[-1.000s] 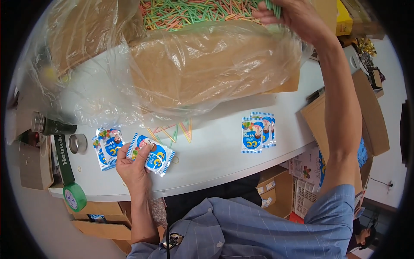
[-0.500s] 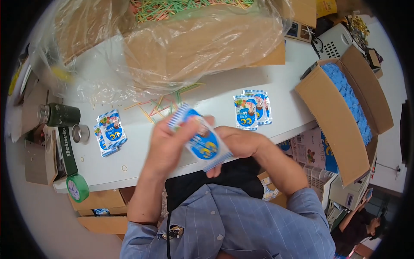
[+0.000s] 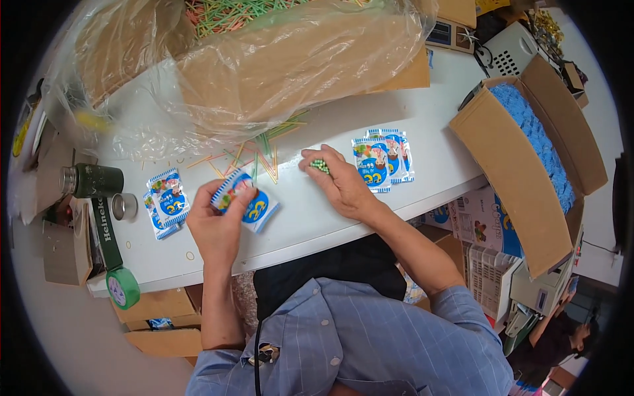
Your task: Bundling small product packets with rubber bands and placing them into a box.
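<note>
In my left hand a blue and white packet is pinched between thumb and fingers, tilted above the white table. My right hand is closed around a bundle of thin candy-coloured sticks; their pale green ends show beside the thumb. Just right of that hand lies an overlapping group of similar packets. Two more packets overlap to the left of my left hand. Loose pink, green and yellow sticks are scattered on the tabletop beyond my hands.
A plastic-lined cardboard box holding many coloured sticks stands at the back. Another box with blue contents is at the right. A dark green flask, metal cup and green tape roll sit left. A person is at lower right.
My hands have separated: the left moved left with the packet, while the right moved up beside the packets on the right. The stick bundle in my right hand now shows.
</note>
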Available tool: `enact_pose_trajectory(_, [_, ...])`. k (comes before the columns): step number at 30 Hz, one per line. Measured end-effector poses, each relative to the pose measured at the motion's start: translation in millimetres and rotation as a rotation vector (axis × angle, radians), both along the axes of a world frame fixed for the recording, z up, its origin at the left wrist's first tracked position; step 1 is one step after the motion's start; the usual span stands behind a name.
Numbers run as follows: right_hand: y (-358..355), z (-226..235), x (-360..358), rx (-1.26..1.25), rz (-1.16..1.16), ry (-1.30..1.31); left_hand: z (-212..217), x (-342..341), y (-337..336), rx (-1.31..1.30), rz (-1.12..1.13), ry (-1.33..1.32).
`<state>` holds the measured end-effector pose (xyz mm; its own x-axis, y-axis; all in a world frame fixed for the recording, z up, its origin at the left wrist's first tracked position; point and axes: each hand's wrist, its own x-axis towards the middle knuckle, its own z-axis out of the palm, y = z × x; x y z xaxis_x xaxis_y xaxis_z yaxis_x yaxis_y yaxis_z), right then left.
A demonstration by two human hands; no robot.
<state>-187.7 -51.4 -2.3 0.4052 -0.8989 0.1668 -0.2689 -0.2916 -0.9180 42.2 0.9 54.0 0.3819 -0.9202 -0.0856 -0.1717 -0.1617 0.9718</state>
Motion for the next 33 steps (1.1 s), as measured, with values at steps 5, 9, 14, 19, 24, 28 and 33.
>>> enact_pose_trajectory(5, [2.3, -8.2, 0.1, -0.034, -0.063, 0.119, 7.0, -4.2, 26.7, 0.154, -0.17, 0.072])
enact_pose_trajectory(9, [0.0, 1.3, -2.6, 0.064, -0.035, 0.01, 5.0, -14.7, 45.6, 0.286, -0.484, 0.503])
enact_pose_trajectory(14, [22.7, 23.8, 4.3, 0.45, -0.137, -0.556, -13.7, -41.3, 56.6, 0.302, -0.232, 0.776])
enact_pose_trajectory(19, [51.8, 38.9, -2.1, 0.817, -0.202, -0.6, -13.2, -45.4, 14.2, 0.075, -0.113, 0.484])
enact_pose_trajectory(24, [59.6, 28.4, 7.0, 0.535, -0.173, -0.363, -9.2, -75.0, 3.7, 0.03, -0.006, 0.681])
enact_pose_trajectory(28, [68.0, 26.3, 10.1, 0.505, -0.145, -0.359, -24.4, -78.6, 11.7, 0.066, 0.031, 0.783])
enact_pose_trajectory(33, [65.1, 17.9, 1.5, 0.7, -0.191, -0.543, -21.1, -66.0, 16.2, 0.135, -0.032, 0.622])
